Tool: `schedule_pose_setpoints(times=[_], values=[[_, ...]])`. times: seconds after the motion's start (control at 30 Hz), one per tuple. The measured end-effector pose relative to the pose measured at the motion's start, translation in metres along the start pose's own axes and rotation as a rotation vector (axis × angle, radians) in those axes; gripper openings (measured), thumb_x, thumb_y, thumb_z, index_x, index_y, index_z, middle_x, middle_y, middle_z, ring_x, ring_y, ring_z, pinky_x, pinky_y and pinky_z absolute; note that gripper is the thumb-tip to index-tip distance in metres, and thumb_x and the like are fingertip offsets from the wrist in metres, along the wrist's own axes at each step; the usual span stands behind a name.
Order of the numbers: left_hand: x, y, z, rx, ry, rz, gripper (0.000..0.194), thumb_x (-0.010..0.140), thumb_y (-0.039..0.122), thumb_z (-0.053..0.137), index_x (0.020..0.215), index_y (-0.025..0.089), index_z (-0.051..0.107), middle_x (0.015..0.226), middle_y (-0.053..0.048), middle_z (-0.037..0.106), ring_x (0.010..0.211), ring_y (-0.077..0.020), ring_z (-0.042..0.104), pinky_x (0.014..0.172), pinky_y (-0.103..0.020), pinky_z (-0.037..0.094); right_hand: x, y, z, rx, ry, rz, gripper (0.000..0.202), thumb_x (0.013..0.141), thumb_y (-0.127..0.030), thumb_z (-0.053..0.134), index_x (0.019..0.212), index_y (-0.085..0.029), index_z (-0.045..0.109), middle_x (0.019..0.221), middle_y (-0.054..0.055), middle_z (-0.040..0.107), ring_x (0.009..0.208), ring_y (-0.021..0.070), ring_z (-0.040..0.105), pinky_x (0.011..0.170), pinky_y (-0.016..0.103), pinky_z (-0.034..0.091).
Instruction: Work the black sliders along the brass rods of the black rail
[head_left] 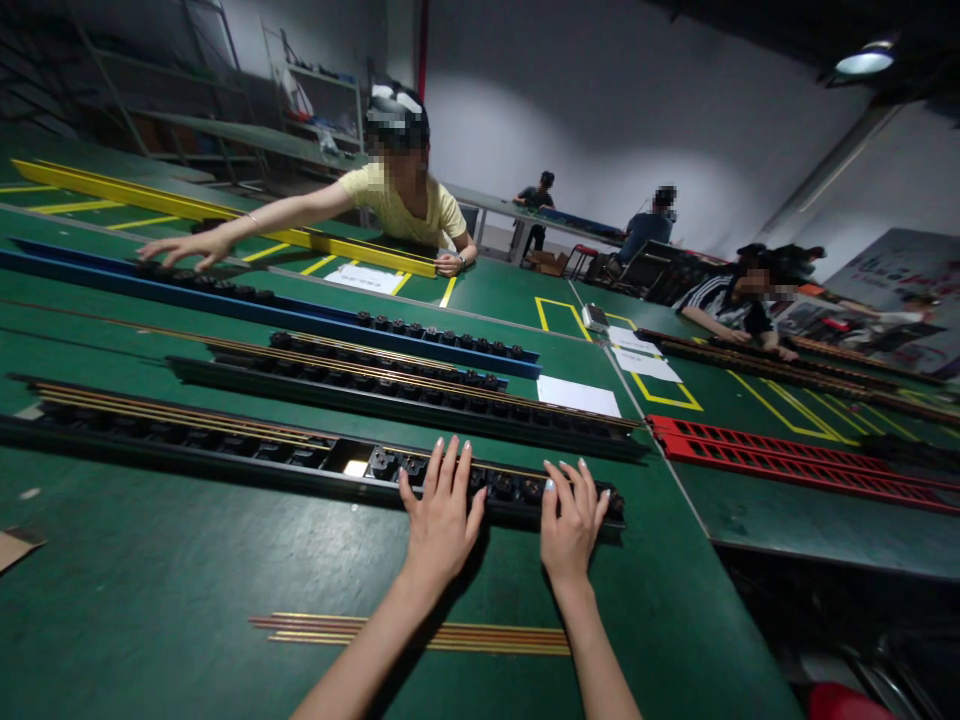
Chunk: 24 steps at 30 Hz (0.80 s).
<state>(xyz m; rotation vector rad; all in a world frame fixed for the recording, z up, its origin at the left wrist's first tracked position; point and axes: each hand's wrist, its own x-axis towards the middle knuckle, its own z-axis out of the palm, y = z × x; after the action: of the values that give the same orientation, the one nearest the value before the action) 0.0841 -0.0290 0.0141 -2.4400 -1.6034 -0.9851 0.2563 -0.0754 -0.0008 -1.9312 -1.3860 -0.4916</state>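
A long black channel rail lies across the table in front of me, holding a row of black blocks and thin brass-coloured rods. My left hand rests on the rail right of its middle, fingers spread over the blocks. Near the rail's right end, my right hand lies across it with fingers apart, fingertips on the blocks or the rod along them. What sits under the fingertips is hidden. A pale gap shows in the row left of my hands. Several loose brass and copper-coloured rods lie nearer me, partly behind my forearms.
Behind lie a second black rail with rods, a blue rail and a yellow rail. A co-worker opposite reaches to the blue rail. Red slotted strips lie right; paper sheets are on the green table.
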Motion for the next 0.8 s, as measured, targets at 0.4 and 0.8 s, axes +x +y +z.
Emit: schedule_pose_setpoints(times=[0.4, 0.8], values=[[0.0058, -0.0051, -0.0074, -0.029, 0.019, -0.046, 0.048, 0.094, 0.033, 0.038, 0.142, 0.023, 0.038, 0.144, -0.011, 0.047, 0.135, -0.0236, 0.039, 0.114, -0.057, -0.006, 0.0010, -0.0016, -0.0004, 0.009, 0.006, 0.002, 0.034, 0.096, -0.031, 0.035, 0.115, -0.024, 0.062, 0.121, 0.008, 0.061, 0.130, 0.0242, 0.042, 0.108, 0.061, 0.018], [0.0051, -0.0055, -0.0040, -0.019, 0.022, -0.056, 0.049, 0.095, 0.033, 0.038, 0.143, 0.022, 0.036, 0.146, -0.011, 0.043, 0.137, -0.0225, 0.036, 0.114, -0.056, -0.006, 0.0002, -0.0009, -0.0003, 0.011, 0.006, 0.002, 0.034, 0.097, -0.032, 0.034, 0.115, -0.024, 0.063, 0.121, 0.009, 0.061, 0.130, 0.0252, 0.042, 0.108, 0.061, 0.020]])
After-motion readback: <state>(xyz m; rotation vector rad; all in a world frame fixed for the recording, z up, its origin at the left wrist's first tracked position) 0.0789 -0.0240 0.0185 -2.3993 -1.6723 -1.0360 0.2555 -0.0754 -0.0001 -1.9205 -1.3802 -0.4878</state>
